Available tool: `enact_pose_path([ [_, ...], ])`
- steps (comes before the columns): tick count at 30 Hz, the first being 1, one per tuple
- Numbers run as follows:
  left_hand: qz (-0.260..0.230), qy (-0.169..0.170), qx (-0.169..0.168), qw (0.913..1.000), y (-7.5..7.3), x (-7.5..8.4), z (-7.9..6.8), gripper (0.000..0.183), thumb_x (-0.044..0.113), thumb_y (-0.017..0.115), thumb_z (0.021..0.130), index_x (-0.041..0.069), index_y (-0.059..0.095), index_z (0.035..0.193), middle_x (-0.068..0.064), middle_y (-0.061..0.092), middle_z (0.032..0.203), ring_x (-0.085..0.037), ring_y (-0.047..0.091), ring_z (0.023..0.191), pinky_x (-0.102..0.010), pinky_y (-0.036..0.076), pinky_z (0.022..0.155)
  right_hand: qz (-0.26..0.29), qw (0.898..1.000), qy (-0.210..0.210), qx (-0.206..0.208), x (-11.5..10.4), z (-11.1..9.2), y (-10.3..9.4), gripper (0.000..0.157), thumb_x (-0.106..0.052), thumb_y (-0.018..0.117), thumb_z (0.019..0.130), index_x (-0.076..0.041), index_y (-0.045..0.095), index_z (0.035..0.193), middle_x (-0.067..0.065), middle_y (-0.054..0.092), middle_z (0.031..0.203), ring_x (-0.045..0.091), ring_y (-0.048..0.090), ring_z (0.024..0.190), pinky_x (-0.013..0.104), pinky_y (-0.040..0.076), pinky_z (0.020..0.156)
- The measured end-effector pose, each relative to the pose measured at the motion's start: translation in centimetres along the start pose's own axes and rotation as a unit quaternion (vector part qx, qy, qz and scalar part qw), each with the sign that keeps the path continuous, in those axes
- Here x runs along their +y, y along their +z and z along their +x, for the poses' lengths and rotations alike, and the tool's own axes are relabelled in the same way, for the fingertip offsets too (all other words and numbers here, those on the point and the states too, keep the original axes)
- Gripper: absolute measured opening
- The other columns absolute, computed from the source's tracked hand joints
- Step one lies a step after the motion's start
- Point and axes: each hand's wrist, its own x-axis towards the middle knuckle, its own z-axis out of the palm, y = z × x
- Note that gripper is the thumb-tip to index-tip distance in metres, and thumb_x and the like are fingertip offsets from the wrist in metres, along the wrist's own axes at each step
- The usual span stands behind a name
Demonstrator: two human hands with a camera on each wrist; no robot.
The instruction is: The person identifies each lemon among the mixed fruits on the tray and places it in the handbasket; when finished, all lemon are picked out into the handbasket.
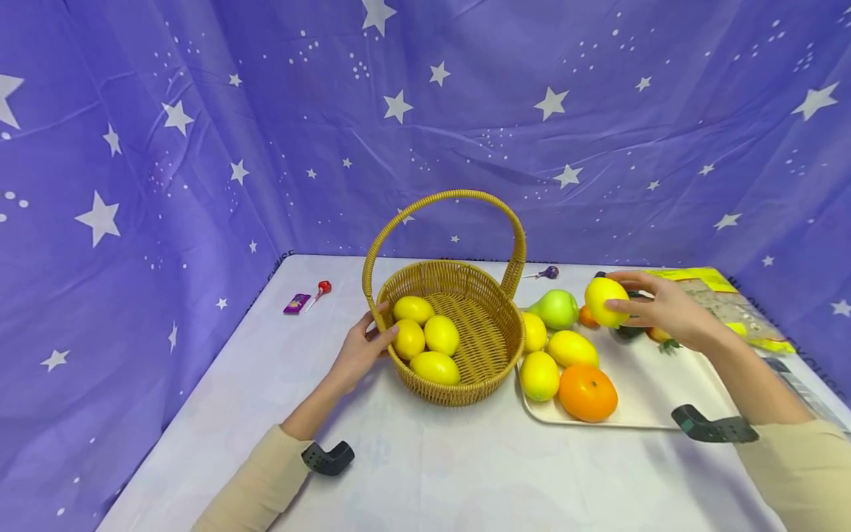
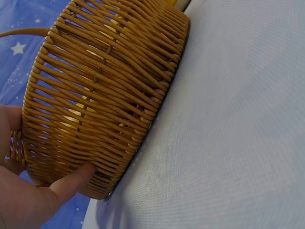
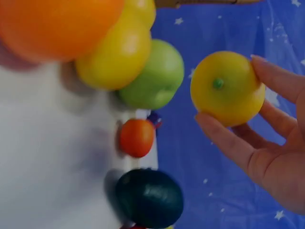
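Observation:
My left hand (image 1: pixel 362 349) grips the left side of a wicker basket (image 1: pixel 488 347), thumb over the rim by the handle's base and fingers outside. In the left wrist view that hand (image 2: pixel 33 195) touches the woven wall (image 2: pixel 95 105). Several yellow lemons (image 1: pixel 434 367) lie in the basket's left half. My right hand (image 1: pixel 671 307) pinches another lemon (image 1: pixel 605 301) above the back of a cream tray (image 1: pixel 645 391). In the right wrist view, fingertips and thumb hold this lemon (image 3: pixel 226 90) clear of the other fruit.
The tray also bears lemons (image 1: pixel 573 349), an orange (image 1: pixel 588 393), a green pear (image 1: pixel 557 309), a small orange fruit (image 3: pixel 137 137) and a dark green fruit (image 3: pixel 150 198). Lollipops (image 1: pixel 324 287) and a purple packet (image 1: pixel 296 304) lie farther back. A yellow-edged bag (image 1: pixel 725 303) lies right.

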Motion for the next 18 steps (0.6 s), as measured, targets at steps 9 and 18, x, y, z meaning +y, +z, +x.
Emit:
enact_pose_path([
  [9,0.003,-0.003,-0.002,1.0000,-0.1,0.0,-0.1,0.059,0.016,0.057,0.099,0.007,0.030,0.151,-0.025,0.031,0.151,-0.038,0.041,0.132,-0.039,0.054,0.089,0.091,0.991,-0.043,-0.090,-4.1,1.7,3.7,0.063,-0.020,0.063,0.096,-0.005,0.032,0.149,0.024,0.028,0.148,0.029,0.056,0.114,0.048,0.054,0.089],
  [18,0.005,-0.001,0.004,1.0000,0.1,0.2,-0.3,0.059,0.018,0.058,0.099,0.008,0.031,0.151,-0.024,0.031,0.151,-0.037,0.041,0.132,-0.039,0.054,0.089,0.029,0.975,-0.104,-0.192,-6.5,4.5,8.8,0.056,-0.023,0.069,0.091,-0.011,0.047,0.142,0.016,0.044,0.141,0.034,0.048,0.124,0.046,0.048,0.097],
])
